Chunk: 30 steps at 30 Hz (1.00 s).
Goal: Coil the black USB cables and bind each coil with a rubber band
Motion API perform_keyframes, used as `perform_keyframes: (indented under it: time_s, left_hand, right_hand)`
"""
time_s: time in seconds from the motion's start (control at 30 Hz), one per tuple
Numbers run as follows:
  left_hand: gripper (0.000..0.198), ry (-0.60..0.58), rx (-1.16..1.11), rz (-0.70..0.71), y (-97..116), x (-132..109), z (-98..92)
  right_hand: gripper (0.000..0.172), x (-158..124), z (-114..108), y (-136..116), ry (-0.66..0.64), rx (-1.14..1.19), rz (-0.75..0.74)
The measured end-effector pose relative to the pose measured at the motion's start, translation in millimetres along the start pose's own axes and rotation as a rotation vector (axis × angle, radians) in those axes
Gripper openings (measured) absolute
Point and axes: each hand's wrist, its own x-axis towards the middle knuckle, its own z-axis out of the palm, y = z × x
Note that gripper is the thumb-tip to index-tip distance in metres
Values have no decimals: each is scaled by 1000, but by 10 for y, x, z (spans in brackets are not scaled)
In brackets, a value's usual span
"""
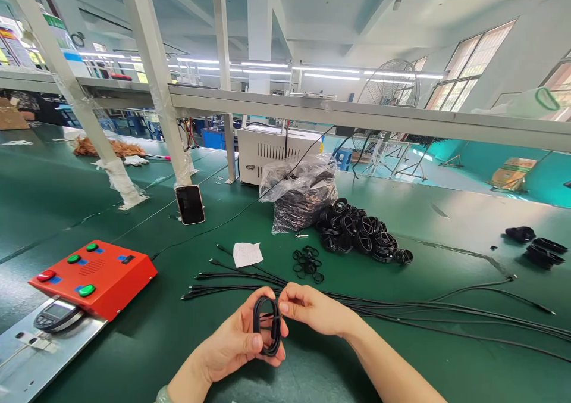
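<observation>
A coiled black cable point(256, 325) is held upright in my left hand point(236, 337), with the thumb in front and the fingers behind it. My right hand point(312, 309) pinches at the coil's right side, where a thin black band point(270, 317) crosses the middle of the loops. The fingertips partly hide the band's end. Just beyond my hands, several straight black cables point(357, 303) run across the table, their plug ends at the left. A small heap of loose black bands point(307, 263) lies behind them, near a white slip of paper point(248, 254).
Coiled black cables point(357, 227) are piled beside a clear plastic bag point(303, 197). An orange box with buttons point(102, 275) and a metal plate point(27, 373) occupy the left. A phone point(190, 205) leans on a post. More black coils point(542, 253) lie far right, under a shelf beam point(357, 111).
</observation>
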Motion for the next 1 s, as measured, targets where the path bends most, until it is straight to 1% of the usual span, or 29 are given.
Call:
perform_keyframes:
  time_s: [0.07,0.13,0.2,0.27,0.33,0.4,0.47,0.57,0.6,0.63,0.73,0.83,0.93,1.0]
  left_hand:
    - [58,-32,-16,-6,-18,0,-16]
    - [60,-42,-17,-13,-21,1,-23]
    - [65,-34,-10,-20,-11,2,-19]
    - [69,-13,-5,-26,7,3,-4]
    - [69,13,-4,-27,21,3,13]
    - [64,69,-6,-6,25,2,23]
    - [58,121,0,12,22,5,21]
    - [56,113,35,-19,18,19,5]
    - [56,97,49,-37,18,25,1]
    - [57,88,58,-46,20,30,1]
    - [58,83,57,-35,27,33,14]
    - [57,61,38,-11,31,18,28]
    - [57,-21,-29,29,21,0,12]
    - [56,-96,-73,34,6,-9,-11]
  right_hand:
    - [41,9,3,0,-8,87,23]
    - [44,11,-5,-27,16,149,45]
    - [46,3,-9,-72,46,200,61]
    - [48,-13,6,-119,40,247,79]
    - [46,-26,43,-154,78,268,77]
    - [39,-32,98,-171,165,227,36]
    - [31,-36,159,-177,244,99,-19]
    - [14,-57,232,-191,289,-157,-78]
    - [9,-72,240,-202,285,-216,-99]
    - [10,-89,236,-217,266,-248,-120]
    - [15,-145,148,-273,120,-244,-156]
    - [21,-168,11,-295,-4,-222,-132]
    - [27,-129,-58,-236,-34,-179,-87]
    - [31,-79,-35,-156,-54,-94,-72]
